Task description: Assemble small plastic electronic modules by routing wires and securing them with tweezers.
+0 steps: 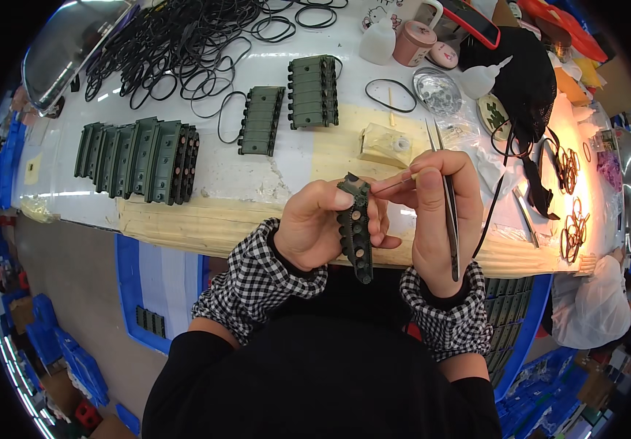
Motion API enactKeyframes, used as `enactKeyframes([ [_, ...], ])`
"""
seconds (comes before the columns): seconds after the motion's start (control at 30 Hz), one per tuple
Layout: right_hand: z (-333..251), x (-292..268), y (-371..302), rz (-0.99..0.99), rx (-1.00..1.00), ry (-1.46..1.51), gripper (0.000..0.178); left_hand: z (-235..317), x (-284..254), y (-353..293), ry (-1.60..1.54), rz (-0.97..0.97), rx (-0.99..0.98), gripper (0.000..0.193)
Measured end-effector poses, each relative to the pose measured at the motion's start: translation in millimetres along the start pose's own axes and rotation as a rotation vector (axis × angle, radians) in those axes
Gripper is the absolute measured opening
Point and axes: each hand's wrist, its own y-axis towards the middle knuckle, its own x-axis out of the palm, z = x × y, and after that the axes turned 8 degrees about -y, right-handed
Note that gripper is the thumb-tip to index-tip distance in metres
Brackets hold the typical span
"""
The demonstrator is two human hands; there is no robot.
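My left hand [319,223] is closed round a narrow dark green plastic part [359,238], holding it upright over the table's front edge. Small round copper-coloured discs sit along its side. My right hand [443,212] grips a pair of metal tweezers [451,219], their tips pointing up and away. Thumb and forefinger of that hand pinch close to the part's upper end; a thin pale piece seems to be between them, too small to name. On the table lie similar green parts: a row [136,161] at the left, a single block [262,121] and a stack [313,91] farther back.
Tangled black rubber bands [176,44] heap at the back left. A yellow taped block [386,144], a clear dish [438,91] and a white squeeze bottle [483,79] stand to the right. Blue trays [129,293] hold green parts below the table. Another person's white sleeve [593,307] shows at right.
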Motion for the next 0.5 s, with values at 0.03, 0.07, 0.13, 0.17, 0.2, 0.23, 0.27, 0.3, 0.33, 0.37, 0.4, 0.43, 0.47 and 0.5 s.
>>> enactKeyframes([
  [0.03, -0.2, 0.4, -0.1, -0.002, 0.0, 0.0, 0.015, 0.3, -0.1, -0.3, -0.002, -0.007, 0.0, 0.035],
  [0.07, -0.3, 0.9, -0.2, -0.004, 0.001, 0.001, 0.015, 0.6, -0.2, -0.5, -0.004, -0.014, -0.001, 0.035],
  [0.13, -0.1, 0.1, -0.4, -0.006, 0.001, 0.006, 0.015, 0.4, 0.8, -0.3, -0.009, -0.017, 0.0, 0.035],
  [0.17, 0.0, -0.2, -0.5, -0.008, 0.001, 0.008, 0.015, 0.1, 1.7, -0.3, -0.013, -0.013, 0.001, 0.035],
  [0.2, 0.1, 0.0, -0.6, -0.009, -0.003, 0.011, 0.015, 0.0, 2.0, -0.6, -0.017, -0.01, 0.004, 0.035],
  [0.23, 0.1, 0.3, -0.7, -0.01, -0.008, 0.014, 0.014, -0.2, 1.5, -0.7, -0.011, -0.015, 0.007, 0.035],
  [0.27, 0.2, 0.5, -0.9, -0.011, -0.013, 0.017, 0.014, -0.4, 0.7, -0.8, -0.004, -0.019, 0.011, 0.035],
  [0.3, 0.0, 0.1, -0.9, -0.012, -0.019, 0.006, 0.014, -0.3, 0.6, -0.6, 0.001, -0.024, 0.012, 0.035],
  [0.33, 0.1, -0.6, -1.0, -0.014, -0.025, -0.004, 0.014, -0.2, 0.8, -0.6, 0.001, -0.018, 0.01, 0.034],
  [0.37, -0.1, -1.0, -1.0, -0.015, -0.031, -0.015, 0.014, 0.0, 1.0, -0.9, 0.0, -0.013, 0.007, 0.034],
  [0.4, -0.8, -0.9, -0.4, 0.034, -0.042, -0.013, 0.014, 0.3, 0.7, -0.5, 0.001, -0.011, 0.007, 0.033],
  [0.43, -2.1, -0.9, 0.7, 0.083, -0.054, -0.01, 0.014, 0.5, -0.2, 0.0, 0.014, -0.018, 0.024, 0.032],
  [0.47, -2.6, -0.8, 1.9, 0.132, -0.065, -0.007, 0.014, 0.8, -1.3, 0.7, 0.027, -0.026, 0.04, 0.031],
  [0.5, 3.2, -7.8, 7.2, 0.181, -0.175, -0.113, 0.012, 1.2, 0.0, 2.0, 0.042, -0.031, 0.055, 0.03],
])
